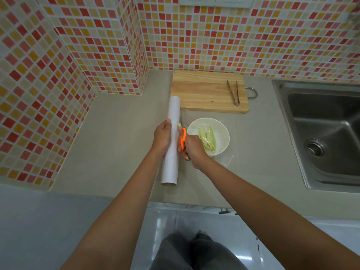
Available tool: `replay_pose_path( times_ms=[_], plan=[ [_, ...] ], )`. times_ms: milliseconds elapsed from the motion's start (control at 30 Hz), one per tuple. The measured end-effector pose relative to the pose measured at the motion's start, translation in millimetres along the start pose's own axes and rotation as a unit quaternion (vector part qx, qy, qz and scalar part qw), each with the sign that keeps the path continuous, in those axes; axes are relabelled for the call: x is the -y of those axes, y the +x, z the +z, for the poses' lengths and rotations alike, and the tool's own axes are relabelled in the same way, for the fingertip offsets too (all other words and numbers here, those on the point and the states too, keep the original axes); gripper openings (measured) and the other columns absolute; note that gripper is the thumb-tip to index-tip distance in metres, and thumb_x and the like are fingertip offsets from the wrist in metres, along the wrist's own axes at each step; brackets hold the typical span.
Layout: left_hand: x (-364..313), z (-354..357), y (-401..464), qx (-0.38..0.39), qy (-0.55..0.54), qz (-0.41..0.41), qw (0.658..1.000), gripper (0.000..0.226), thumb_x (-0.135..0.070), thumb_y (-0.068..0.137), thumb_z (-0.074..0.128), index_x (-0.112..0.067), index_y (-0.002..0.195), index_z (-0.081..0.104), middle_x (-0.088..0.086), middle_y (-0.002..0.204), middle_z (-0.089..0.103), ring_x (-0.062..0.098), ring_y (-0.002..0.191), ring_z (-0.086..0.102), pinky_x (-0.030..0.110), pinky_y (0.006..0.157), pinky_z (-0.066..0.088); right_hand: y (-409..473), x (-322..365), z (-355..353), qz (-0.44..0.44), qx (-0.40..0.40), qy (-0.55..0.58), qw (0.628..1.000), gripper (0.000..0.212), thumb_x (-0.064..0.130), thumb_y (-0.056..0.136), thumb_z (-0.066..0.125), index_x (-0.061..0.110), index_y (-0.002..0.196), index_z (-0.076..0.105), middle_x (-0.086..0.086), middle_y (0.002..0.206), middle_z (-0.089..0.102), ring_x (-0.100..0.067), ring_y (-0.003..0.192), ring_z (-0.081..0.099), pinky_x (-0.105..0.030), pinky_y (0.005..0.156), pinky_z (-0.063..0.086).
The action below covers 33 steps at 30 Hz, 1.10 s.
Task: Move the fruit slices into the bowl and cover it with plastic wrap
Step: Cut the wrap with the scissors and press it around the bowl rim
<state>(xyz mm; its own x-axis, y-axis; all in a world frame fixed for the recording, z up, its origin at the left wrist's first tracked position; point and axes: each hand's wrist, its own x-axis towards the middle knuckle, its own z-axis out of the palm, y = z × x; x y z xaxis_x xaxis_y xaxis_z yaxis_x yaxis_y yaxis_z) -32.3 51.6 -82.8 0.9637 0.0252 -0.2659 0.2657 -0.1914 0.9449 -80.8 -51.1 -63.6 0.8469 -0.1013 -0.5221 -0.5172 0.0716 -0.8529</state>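
The fruit slices (208, 140) already lie in the white bowl (222, 128) on the counter (120, 137), and a clear sheet of plastic wrap (228, 158) seems to be drawn over the bowl, its edge catching light on the near right side. The left hand (162, 137) is wrapped around the roll (172, 141), just left of the bowl, fingers curled round its middle. The right hand (192, 148) grips orange scissors (182, 140) between roll and bowl, fingers through the handles; the blades are mostly hidden, so I cannot tell how far they gape.

I would say the cut is in hand. If the roll slackens, the film may bunch and snag in the blades instead of parting cleanly. A tug could drag the light bowl sideways or pull the sheet off it. The wrap may also cling to itself once freed. The tongs (233, 93) sit idle on the cutting board (204, 92) behind.
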Motion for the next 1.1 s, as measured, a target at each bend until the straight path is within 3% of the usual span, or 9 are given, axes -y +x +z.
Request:
replay_pose_path(
  times_ms=[267,433,633,800,1100],
  plan=[
    [-3.9,-0.8,0.4,-0.006,-0.019,-0.007,1.0,0.034,-0.026,0.103,0.033,-0.007,0.081,0.051,0.017,0.08,0.053,0.021,0.074,0.048,0.033,0.071,0.037,14.4,16.8,-1.1,0.003,-0.015,-0.038,0.999,0.06,0.059,0.087,0.052,0.01,0.052,0.05,-0.007,0.053,0.052,-0.011,0.026,0.036,-0.019,0.039,0.027],
    [-3.7,-0.7,-0.1,-0.006,-0.015,-0.013,1.0,0.036,-0.027,0.102,0.032,-0.008,0.082,0.054,0.011,0.078,0.056,0.02,0.069,0.05,0.03,0.064,0.039,22.7,24.3,-2.9,0.01,-0.001,-0.02,1.0,0.063,0.063,0.083,0.053,0.012,0.048,0.048,-0.001,0.041,0.05,-0.013,0.027,0.034,-0.014,0.035,0.026],
    [-4.3,-1.2,0.3,-0.005,-0.016,-0.007,1.0,0.041,-0.028,0.102,0.031,-0.007,0.077,0.056,0.007,0.071,0.06,0.016,0.062,0.053,0.024,0.057,0.042,33.7,28.2,-1.3,-0.009,0.003,0.013,1.0,0.056,0.054,0.087,0.056,0.011,0.051,0.046,-0.006,0.047,0.048,-0.011,0.026,0.033,-0.014,0.031,0.022],
    [-3.4,-1.9,0.6,-0.007,-0.013,-0.01,1.0,0.037,-0.027,0.102,0.032,-0.008,0.081,0.056,0.012,0.078,0.057,0.019,0.072,0.05,0.031,0.068,0.039,42.7,36.1,-0.1,0.012,0.012,0.021,1.0,0.058,0.057,0.084,0.056,0.012,0.051,0.045,-0.005,0.042,0.048,-0.013,0.028,0.03,-0.015,0.033,0.02],
    [-6.3,-2.3,0.7,0.005,-0.016,-0.001,1.0,0.037,-0.027,0.103,0.033,-0.007,0.084,0.059,0.01,0.079,0.058,0.019,0.07,0.05,0.031,0.066,0.039,55.3,43.7,-2.2,0.004,0.004,0.018,1.0,0.056,0.057,0.085,0.056,0.012,0.053,0.046,-0.006,0.046,0.05,-0.012,0.025,0.031,-0.014,0.033,0.02]
  ],
)
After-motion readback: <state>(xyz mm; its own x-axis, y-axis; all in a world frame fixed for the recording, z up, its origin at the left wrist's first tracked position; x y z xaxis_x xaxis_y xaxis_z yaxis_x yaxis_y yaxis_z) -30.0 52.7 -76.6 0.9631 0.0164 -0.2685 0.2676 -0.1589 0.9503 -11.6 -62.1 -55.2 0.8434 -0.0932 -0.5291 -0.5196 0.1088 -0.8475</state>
